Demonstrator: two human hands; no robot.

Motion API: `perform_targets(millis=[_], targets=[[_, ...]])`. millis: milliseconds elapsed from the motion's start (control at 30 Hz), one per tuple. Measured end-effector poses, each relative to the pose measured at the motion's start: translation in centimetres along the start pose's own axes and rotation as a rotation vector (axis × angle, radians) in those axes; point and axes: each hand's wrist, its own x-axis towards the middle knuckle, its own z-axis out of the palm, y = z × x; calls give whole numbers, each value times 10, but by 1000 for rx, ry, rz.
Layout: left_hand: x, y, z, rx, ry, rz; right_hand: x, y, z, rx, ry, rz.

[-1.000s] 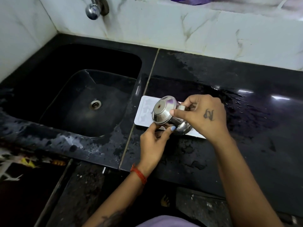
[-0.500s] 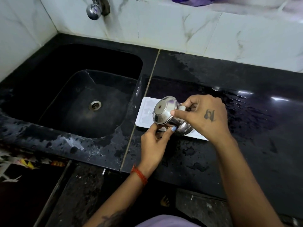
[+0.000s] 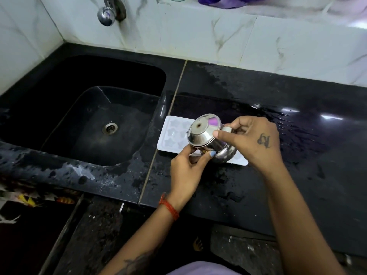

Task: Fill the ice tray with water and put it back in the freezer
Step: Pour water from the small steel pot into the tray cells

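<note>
A white ice tray (image 3: 172,133) with star-shaped cells lies flat on the black counter, just right of the sink. Over its middle I hold a small steel pot (image 3: 204,135), tipped so its base faces up and to the left. My right hand (image 3: 252,141) grips the pot's handle from the right. My left hand (image 3: 186,171) steadies the pot's lower rim with thumb and fingertips. The pot and both hands hide the tray's right half. No water stream is visible.
A black sink (image 3: 95,120) with a metal drain (image 3: 109,128) lies to the left. A chrome tap (image 3: 107,13) juts from the marble wall (image 3: 218,36) above it. The black counter (image 3: 297,155) is wet around the tray. Purple cloth (image 3: 228,2) sits on the ledge behind.
The pot and both hands stay over the tray in almost the same pose. The view has shifted slightly.
</note>
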Motion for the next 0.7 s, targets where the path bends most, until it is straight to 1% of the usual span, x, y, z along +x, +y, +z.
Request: perform_targets(millis=[200, 367, 567, 700], targets=[[-4, -8, 9, -110, -54, -59, -9, -6, -6, -173, 27, -34], [-5, -8, 9, -141, -92, -100, -11, -10, -4, -286, 37, -46], [-4, -5, 4, -194, -131, -119, -15, -16, -2, -336, 47, -47], [-3, -7, 2, -180, -158, -119, -18, -16, -1, -326, 56, -35]])
